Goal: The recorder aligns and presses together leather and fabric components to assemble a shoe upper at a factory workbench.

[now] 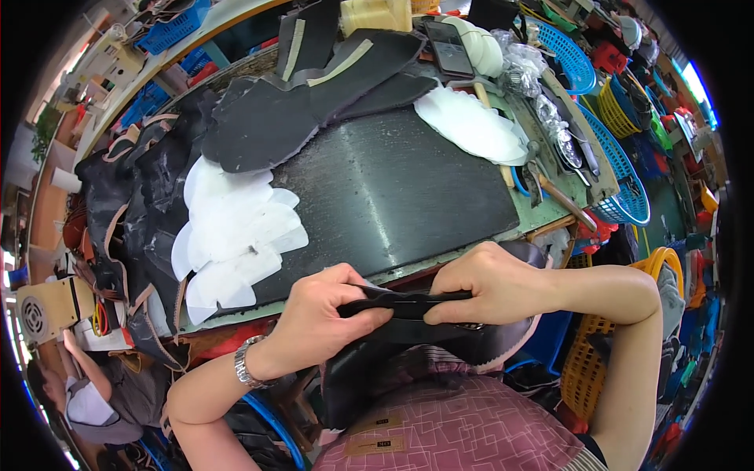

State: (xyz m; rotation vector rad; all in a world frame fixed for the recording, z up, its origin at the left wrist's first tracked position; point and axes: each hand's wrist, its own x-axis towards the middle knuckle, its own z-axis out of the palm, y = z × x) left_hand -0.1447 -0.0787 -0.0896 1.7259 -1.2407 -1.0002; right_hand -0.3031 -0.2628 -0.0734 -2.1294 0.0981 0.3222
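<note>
Close to my body, a piece of black leather is stretched between my hands, its folded upper edge running from one to the other. My left hand, with a metal watch on the wrist, pinches that edge between thumb and fingers. On the other side my right hand grips the same edge, thumb pressed along it. The rest of the leather hangs over my lap, with a pale trimmed border at the right. A black work slab lies on the bench just beyond both hands.
White shaped sheets overlap on the slab's left, more white pieces on its right. Black cut pieces lie behind. A hammer, a phone and blue baskets are rightward. Another person sits at lower left.
</note>
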